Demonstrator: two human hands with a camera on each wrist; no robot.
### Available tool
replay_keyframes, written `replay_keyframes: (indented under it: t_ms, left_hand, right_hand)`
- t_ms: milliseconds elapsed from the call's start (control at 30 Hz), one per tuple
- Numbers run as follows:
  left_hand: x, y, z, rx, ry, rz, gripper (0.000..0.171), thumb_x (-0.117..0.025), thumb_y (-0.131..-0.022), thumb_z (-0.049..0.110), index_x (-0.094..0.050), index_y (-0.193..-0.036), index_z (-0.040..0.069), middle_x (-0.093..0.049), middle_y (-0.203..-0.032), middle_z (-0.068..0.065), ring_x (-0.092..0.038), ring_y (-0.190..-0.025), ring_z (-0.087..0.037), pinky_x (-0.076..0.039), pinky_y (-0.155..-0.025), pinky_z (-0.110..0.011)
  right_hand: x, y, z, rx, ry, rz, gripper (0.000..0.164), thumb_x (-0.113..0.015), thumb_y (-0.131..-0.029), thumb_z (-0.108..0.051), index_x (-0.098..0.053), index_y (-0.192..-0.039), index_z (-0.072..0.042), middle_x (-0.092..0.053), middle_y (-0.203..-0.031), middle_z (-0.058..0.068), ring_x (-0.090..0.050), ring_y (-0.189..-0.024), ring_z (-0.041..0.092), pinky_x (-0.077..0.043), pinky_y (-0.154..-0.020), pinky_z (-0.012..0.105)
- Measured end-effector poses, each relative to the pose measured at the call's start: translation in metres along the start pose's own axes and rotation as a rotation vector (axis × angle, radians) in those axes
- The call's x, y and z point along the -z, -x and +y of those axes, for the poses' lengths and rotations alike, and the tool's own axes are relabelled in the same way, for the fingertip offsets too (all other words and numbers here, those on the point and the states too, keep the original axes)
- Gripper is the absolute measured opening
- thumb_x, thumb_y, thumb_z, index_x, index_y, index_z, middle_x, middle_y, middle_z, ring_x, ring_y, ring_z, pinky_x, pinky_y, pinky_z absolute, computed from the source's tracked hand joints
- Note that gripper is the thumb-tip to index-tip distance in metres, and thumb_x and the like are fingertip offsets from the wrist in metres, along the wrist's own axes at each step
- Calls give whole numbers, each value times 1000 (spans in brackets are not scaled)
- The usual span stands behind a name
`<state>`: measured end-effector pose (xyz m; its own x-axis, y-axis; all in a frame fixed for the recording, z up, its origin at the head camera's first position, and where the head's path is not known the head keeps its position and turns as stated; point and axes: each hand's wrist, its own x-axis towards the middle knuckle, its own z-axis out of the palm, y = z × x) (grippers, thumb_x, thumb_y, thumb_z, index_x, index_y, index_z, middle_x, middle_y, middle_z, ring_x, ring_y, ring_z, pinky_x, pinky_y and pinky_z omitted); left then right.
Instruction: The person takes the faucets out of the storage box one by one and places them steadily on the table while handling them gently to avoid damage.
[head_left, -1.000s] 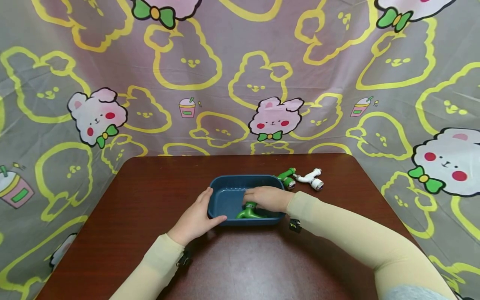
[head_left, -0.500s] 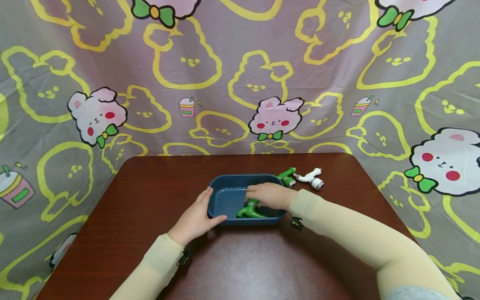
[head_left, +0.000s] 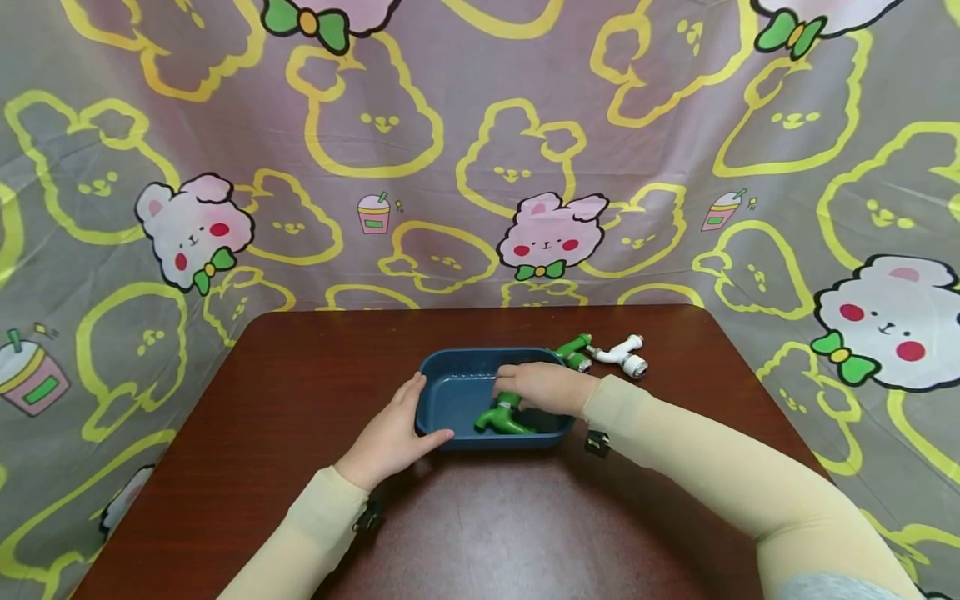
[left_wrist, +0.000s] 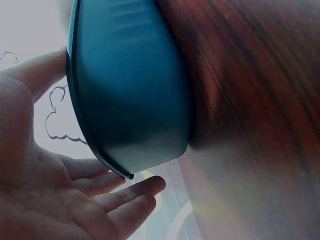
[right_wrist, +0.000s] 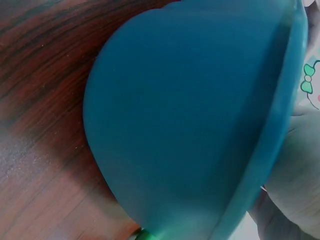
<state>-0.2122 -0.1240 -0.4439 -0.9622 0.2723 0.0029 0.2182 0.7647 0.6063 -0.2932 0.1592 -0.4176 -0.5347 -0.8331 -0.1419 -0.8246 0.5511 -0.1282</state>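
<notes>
A dark blue plastic basin (head_left: 487, 444) sits on the table in the head view. Inside it, toward the near right, is a green tap (head_left: 504, 417), its spout pointing left. The fingers of my right hand (head_left: 543, 387) grip the tap's upper end, reaching in over the right rim. My left hand (head_left: 393, 433) spans the basin's left end, its straight thumb and fingers touching the rim. In the left wrist view, that hand (left_wrist: 55, 190) is spread along the rim of the basin (left_wrist: 130, 85). The basin's outer wall (right_wrist: 175, 115) hides most of my right hand (right_wrist: 300, 170) in the right wrist view.
Behind the basin's right corner lie another green tap (head_left: 576, 354), partly hidden, and a white tap (head_left: 624, 357). The brown wooden table (head_left: 315, 358) has rounded far corners. A cartoon-printed cloth (head_left: 442, 167) hangs around its back and sides.
My right hand has shifted slightly right and away, still holding the green tap, which has moved a little the same way. The left hand and the basin have stayed in place.
</notes>
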Motion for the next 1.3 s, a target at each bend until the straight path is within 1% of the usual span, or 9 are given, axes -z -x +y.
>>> replay_keyframes:
  t_ms: [267,433,667,900,1200,1300]
  left_hand:
    - [0,0,1,4,0,2,103,-79,-89,45,-23,-163,1,-23,-170,-19,-43,-147,-41,-48,-109,-54]
    - [0,-1,1,11,1,-2,103,-80,-89,45,-22,-163,1,-23,-170,-18,-42,-148,-40,-47,-110,-53]
    - [1,-1,1,-6,-7,3,103,-79,-90,45,-23,-162,-1,-23,-169,-20,-43,-147,-41,-47,-110,-54]
    - [1,-1,2,0,-10,-1,103,-79,-89,44,-23,-162,0,-23,-170,-20,-42,-148,-41,-46,-111,-54]
    - [1,0,1,1,-9,-1,104,-81,-88,45,-23,-162,0,-24,-170,-19,-40,-149,-39,-45,-112,-54]
    - [1,0,1,4,-9,-2,104,-81,-88,45,-23,-163,0,-24,-170,-19,-40,-150,-39,-45,-113,-54]
  right_hand:
    - [4,3,-1,0,-26,9,42,-78,-92,-15,-68,-132,-17,-63,-126,0,-66,-112,12,-57,-97,29]
    - [6,4,-1,-1,-9,15,42,-78,-91,-14,-68,-132,-16,-64,-128,1,-65,-114,14,-56,-99,30]
    - [7,6,1,11,17,26,41,-78,-92,-15,-68,-132,-16,-64,-128,1,-64,-117,15,-55,-101,32]
    - [7,10,4,25,29,70,42,-78,-92,-18,-67,-132,-13,-64,-127,3,-64,-117,17,-55,-101,33]
    - [11,15,7,-8,7,135,46,-79,-92,-18,-64,-134,-11,-62,-133,4,-61,-123,20,-54,-105,35]
    - [12,17,6,-3,-3,170,47,-80,-91,-18,-64,-134,-10,-61,-133,4,-61,-124,21,-54,-105,36]
